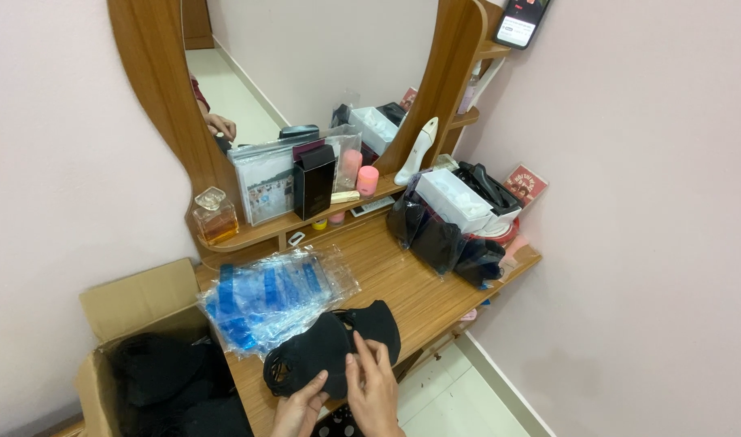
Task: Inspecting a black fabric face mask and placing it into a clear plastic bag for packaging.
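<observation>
left hand (299, 407) under the near edge of a black fabric face mask (330, 346), fingers curled onto it | right hand (376, 387) pinching its middle; mask lies on the wooden dressing table (403, 283), touching a pile of clear blue-printed plastic sleeves (269, 297); open cardboard box (135, 356) just left

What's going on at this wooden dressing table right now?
A person has both hands on a black fabric face mask at the front edge of the wooden dressing table. The left hand supports it from below; the right hand pinches its middle. A pile of clear plastic sleeves with blue strips lies beside it, and an open cardboard box sits at left.
</observation>
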